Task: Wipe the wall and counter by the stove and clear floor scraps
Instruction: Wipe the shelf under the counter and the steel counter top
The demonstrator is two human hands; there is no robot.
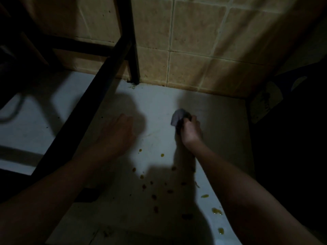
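My right hand [191,131] is closed around a bunched grey cloth [178,118] and holds it against the pale floor [155,103], a little in front of the tiled wall [194,50]. My left hand [116,133] hovers to the left of it with nothing in it, its fingers apart and pointing toward the wall. Several yellow-brown food scraps and drips [154,191] are scattered on the floor between my forearms and along my right arm. The scene is dim.
A black metal frame [99,96] with a vertical leg [132,50] stands at the left, its leg meeting the floor at the wall base. A dark object with a pale label [265,103] sits at the right edge. A cable loops on the floor at far left [12,112].
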